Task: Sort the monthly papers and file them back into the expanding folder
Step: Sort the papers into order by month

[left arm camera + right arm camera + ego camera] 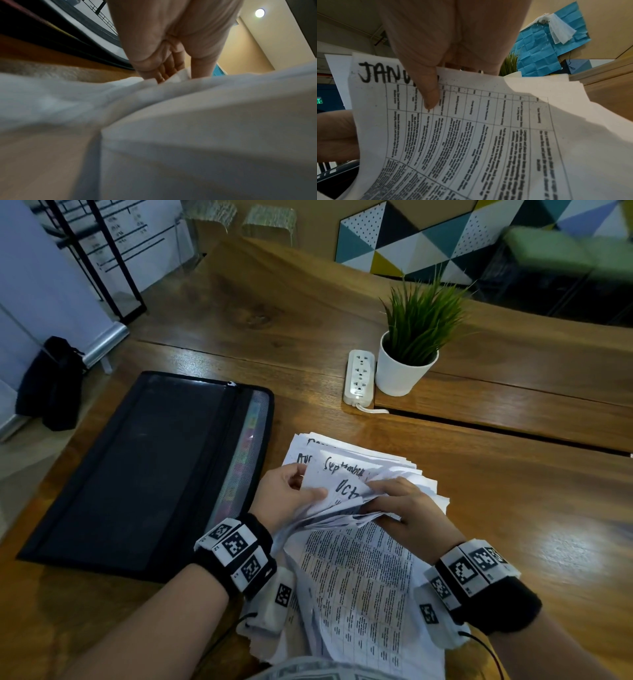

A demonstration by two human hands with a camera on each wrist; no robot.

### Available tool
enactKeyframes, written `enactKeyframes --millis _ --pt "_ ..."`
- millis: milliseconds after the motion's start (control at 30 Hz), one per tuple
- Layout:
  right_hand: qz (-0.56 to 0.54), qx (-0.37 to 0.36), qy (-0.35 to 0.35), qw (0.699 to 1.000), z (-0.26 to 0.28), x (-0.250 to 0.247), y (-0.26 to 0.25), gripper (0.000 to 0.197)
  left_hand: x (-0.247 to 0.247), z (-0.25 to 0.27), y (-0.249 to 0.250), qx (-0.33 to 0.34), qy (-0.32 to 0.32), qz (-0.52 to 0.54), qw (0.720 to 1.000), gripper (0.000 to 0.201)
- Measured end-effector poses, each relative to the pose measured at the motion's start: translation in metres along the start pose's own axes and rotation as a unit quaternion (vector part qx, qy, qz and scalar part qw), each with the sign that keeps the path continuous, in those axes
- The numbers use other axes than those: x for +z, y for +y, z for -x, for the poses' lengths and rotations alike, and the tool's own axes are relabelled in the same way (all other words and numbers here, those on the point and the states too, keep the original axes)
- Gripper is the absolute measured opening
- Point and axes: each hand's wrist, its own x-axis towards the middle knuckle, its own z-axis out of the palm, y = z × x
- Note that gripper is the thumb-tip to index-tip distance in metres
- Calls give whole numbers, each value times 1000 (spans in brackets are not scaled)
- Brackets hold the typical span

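— So, what have your hands got hold of?

— A fanned stack of papers (359, 474). My left hand (287, 498) pinches the sheets at their left edge, thumb laid across the top page and the fingers (164, 71) curled in behind. My right hand (407, 508) grips the same bundle from the other side; its thumb (429, 92) presses on a printed table sheet headed "JAN" (453, 135), with the rest of the fingers tucked behind that page.

— Can you read the others?

— Between my two hands one sheet says "September", and another just below it starts with "Oct". The ones further back are too covered to read.

— And beneath your wrists?

— More printed pages (363, 594) lie loose on the table (513, 508), running from under my fingers back towards my body.

— Where is the folder?

— The black expanding folder (144, 467) lies flat, just to the left of my left hand, coloured tabs showing through its mesh edge.

— Anything beyond your fingers?

— A potted plant (411, 350) with a white power strip (359, 378) beside it.
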Motion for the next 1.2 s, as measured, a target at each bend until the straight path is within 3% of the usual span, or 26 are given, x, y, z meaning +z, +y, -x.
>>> enactKeyframes --millis 67,200,400,600,767,867,967,1133,1200 --pt "13 -11 17 1000 1 0 1 20 -5 -4 -2 10 5 -20 1000 5" --pt "30 12 16 999 6 1 2 19 -13 -9 -5 5 11 -58 998 21" --pt "-22 35 -1 999 5 -4 -5 24 -11 -5 -3 21 -2 -46 999 12" --pt "23 -18 28 999 1 -4 -7 20 -12 -4 -1 -2 -30 -23 999 21" --pt "37 -38 34 998 5 0 -2 19 -17 -10 -10 -2 29 -1 1000 6" --pt "28 -22 48 998 7 -1 -1 25 -21 -13 -13 3 39 -23 999 9" --pt "26 -27 48 998 7 -2 -3 24 -22 -10 -9 6 -2 -32 999 14" --pt "-10 2 -9 1000 0 -2 -3 25 -20 3 7 -47 -158 -76 983 34" --pt "-7 -17 -18 1000 -2 0 0 18 -21 2 7 -33 -141 -91 985 35"
